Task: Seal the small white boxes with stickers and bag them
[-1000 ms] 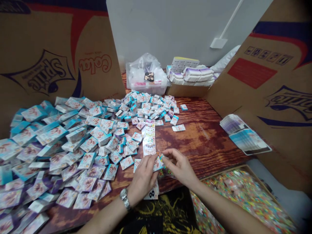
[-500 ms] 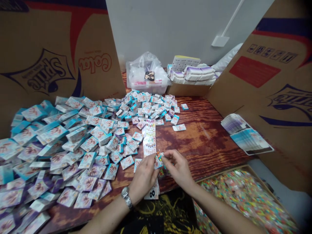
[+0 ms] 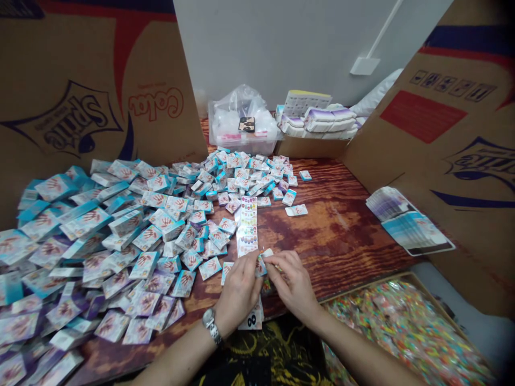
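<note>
My left hand (image 3: 240,284), with a watch on its wrist, is closed around a small printed cardboard box (image 3: 260,266). A pale end flap sticks up from the box's top. My right hand (image 3: 293,281) pinches at that end, its thumb and fingertips on the flap. The fingers cover most of the box, and its contents are hard to make out. Just beyond my hands lies a strip of colourful stickers (image 3: 247,222). A clear packet with coloured bits (image 3: 266,287) shows partly beneath my hands.
A large heap of small boxes (image 3: 120,225) covers the left of the table. A carton of candy-coloured packets (image 3: 402,321) stands at lower right. Flat printed cartons (image 3: 416,228) are stacked at the right edge. A plastic tub (image 3: 245,128) and tall cardboard sheets (image 3: 153,48) stand behind.
The coloured bits at the box's top have mostly gone from sight, and a white flap shows there now. My right fingers have shifted slightly on the box end.
</note>
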A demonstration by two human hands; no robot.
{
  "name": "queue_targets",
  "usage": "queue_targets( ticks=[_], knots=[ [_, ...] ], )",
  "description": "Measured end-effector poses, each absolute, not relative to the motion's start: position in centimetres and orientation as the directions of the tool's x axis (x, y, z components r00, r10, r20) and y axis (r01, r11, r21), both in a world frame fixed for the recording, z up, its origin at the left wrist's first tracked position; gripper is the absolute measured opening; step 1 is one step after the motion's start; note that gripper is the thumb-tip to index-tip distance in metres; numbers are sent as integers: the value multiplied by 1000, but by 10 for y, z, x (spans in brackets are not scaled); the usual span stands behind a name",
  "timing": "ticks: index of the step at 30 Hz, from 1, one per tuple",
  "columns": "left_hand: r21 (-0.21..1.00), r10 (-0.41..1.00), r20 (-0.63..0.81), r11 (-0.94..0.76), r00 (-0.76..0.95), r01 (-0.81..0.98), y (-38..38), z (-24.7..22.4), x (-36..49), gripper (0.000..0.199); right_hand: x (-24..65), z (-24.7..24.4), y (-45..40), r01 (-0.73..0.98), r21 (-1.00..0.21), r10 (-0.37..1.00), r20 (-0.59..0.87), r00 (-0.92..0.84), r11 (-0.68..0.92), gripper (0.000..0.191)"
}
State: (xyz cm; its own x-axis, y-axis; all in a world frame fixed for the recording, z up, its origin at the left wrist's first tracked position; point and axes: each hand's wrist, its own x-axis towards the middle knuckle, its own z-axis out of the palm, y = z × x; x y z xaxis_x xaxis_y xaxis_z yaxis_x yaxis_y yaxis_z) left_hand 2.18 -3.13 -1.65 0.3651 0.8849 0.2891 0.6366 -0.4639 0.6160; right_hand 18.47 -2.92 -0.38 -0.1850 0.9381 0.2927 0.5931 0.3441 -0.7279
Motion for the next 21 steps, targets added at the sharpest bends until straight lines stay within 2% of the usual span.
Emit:
queue_targets(
  ticks=[5, 10, 12, 16, 21],
  knots=[
    [631, 887, 314, -462, 339, 624, -29, -15, 22, 56, 189, -12, -33, 556, -721, 911, 327, -252, 413, 27],
    [665, 882, 298, -466, 365, 584, -27, -9, 25, 62, 198, -12, -29, 576, -575, 811, 471, -348, 581, 33],
    [685, 882, 289, -462, 372, 564, -27, -10, 25, 62, 201, -7, -26, 565, -609, 830, 433, -353, 557, 28],
    [715, 879, 282, -460, 384, 527, -28, -12, 23, 55, 205, 7, -19, 462, -762, 865, 254, -431, 454, 22],
    [725, 871, 287, -469, 398, 505, -28, -12, 23, 41, 205, 19, -14, 435, -785, 857, 222, -465, 440, 20]
  ],
)
